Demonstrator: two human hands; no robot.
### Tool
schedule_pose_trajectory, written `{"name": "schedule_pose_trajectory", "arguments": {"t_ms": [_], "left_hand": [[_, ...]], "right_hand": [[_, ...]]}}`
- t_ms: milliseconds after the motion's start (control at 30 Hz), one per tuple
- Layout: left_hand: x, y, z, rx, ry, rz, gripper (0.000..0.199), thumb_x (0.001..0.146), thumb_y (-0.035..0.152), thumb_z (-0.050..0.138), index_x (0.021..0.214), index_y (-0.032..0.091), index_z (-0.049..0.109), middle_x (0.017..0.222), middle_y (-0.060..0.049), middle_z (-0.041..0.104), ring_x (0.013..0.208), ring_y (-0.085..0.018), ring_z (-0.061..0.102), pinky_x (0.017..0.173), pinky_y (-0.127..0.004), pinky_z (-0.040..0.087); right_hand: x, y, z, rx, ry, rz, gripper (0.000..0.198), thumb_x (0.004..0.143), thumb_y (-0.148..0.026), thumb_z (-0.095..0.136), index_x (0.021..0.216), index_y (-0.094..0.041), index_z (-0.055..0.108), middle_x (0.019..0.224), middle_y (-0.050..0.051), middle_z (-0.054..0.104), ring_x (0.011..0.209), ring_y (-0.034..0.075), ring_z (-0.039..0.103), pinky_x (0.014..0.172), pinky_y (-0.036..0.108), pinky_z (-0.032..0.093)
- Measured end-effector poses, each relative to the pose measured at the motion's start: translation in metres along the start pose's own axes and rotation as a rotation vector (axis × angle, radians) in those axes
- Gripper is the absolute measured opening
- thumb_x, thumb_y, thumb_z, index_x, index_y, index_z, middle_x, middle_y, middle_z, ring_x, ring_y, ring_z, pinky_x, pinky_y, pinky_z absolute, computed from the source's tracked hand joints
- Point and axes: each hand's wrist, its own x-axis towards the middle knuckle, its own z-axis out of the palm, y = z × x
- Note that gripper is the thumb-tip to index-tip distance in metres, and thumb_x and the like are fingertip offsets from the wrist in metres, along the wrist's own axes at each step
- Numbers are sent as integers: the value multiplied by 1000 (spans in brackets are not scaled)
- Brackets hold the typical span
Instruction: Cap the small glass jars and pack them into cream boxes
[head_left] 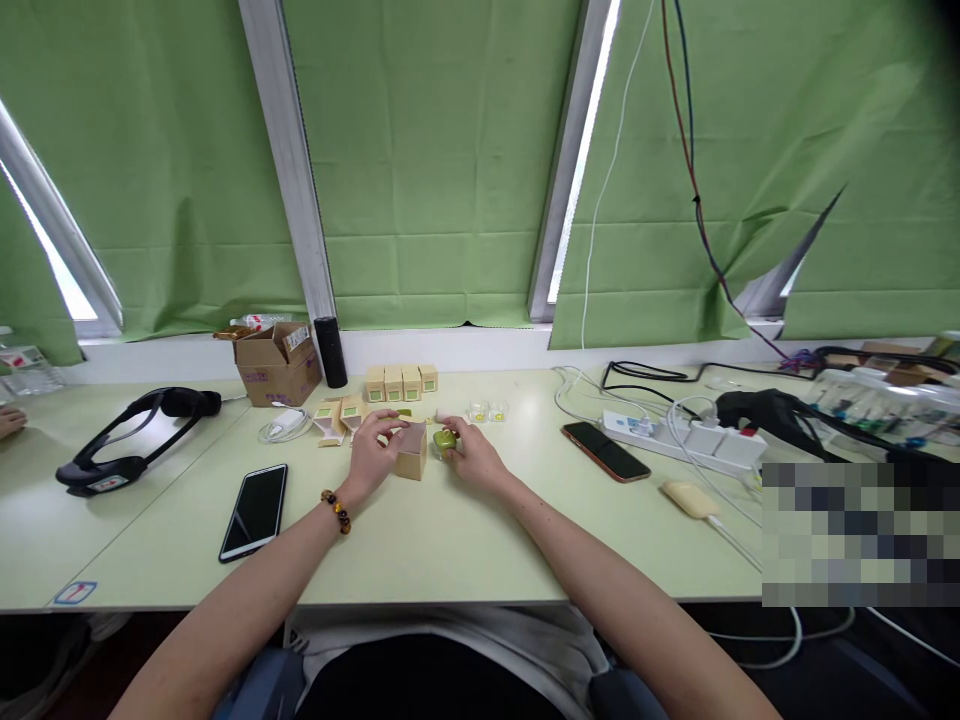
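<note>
My left hand (pixel 375 452) is closed on a small brown cardboard box (pixel 412 461) with its top unfolded, standing on the table. Just right of the box, my right hand (pixel 474 455) grips a small green item (pixel 444 441) that looks like a little clear container with green in it. Behind my left hand lie unfolded small boxes (pixel 328 420) with green labels. A row of several closed small boxes (pixel 401 384) stands farther back. Two small clear containers (pixel 488 411) with yellow-green marks sit beyond my right hand.
A phone (pixel 255 511) and a black headset (pixel 139 440) lie to the left, near a cardboard carton (pixel 277 364) and a black cylinder (pixel 331 352). On the right are another phone (pixel 606 451), a power strip (pixel 682 441) and cables. Another person's hand (pixel 10 421) shows at the left edge.
</note>
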Motion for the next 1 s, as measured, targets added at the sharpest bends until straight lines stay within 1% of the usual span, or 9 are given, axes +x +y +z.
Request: {"name": "schedule_pose_trajectory", "arguments": {"t_ms": [233,367,500,600,667,767,833,900,1000], "left_hand": [[0,-1,3,21,-13,23,18,91,27,63,98,19,78,121,-12,71,90,-20,67,74,-32,55],[0,1,5,0,-55,9,19,91,25,61,100,18,76,111,-11,76,84,-19,66,72,-32,54],[-1,3,5,-55,-106,-55,24,92,26,60,107,17,75,111,-11,76,76,-17,63,65,-29,51],[-2,3,6,-127,-135,-93,27,92,29,60,111,17,74,118,-12,74,73,-15,61,61,-27,51],[-2,2,7,-173,-147,-114,29,92,30,60,114,17,73,122,-13,72,72,-15,60,59,-26,51],[-3,3,9,-233,-175,-132,33,92,31,60,119,16,73,128,-15,70,74,-15,61,57,-25,52],[-4,4,11,-261,-196,-132,35,92,32,60,121,16,72,130,-15,69,76,-16,62,57,-26,53],[-5,5,12,-288,-218,-130,36,92,33,60,122,16,72,127,-15,70,76,-16,63,58,-26,54],[-6,5,13,-323,-228,-142,37,92,35,60,121,15,72,115,-15,73,75,-16,63,58,-26,55]], "right_hand": [[1,-2,-6,-19,27,30,49,86,-16,68,131,-29,55,124,7,70,112,27,64,85,36,49],[5,-3,-13,78,80,63,40,84,-22,71,120,-29,56,117,5,72,102,24,66,81,36,48],[10,-7,-22,292,222,64,32,84,-31,70,112,-27,55,110,4,71,87,20,64,76,35,49],[11,-15,-30,537,320,32,36,84,-39,72,112,-26,53,111,4,67,81,17,62,76,35,53],[10,-24,-34,695,346,-20,39,84,-42,74,113,-27,51,115,4,63,82,16,63,75,34,56],[5,-39,-34,843,320,-95,43,83,-43,76,113,-29,49,120,4,57,88,17,66,66,31,59],[-1,-48,-30,873,270,-116,44,84,-42,77,114,-30,47,125,5,55,99,21,68,55,26,56],[-6,-55,-25,843,225,-125,42,86,-41,74,117,-31,47,129,6,54,104,23,68,48,23,51],[-11,-59,-18,715,183,-136,37,90,-39,70,119,-30,48,131,6,55,100,21,68,49,22,47]]}}
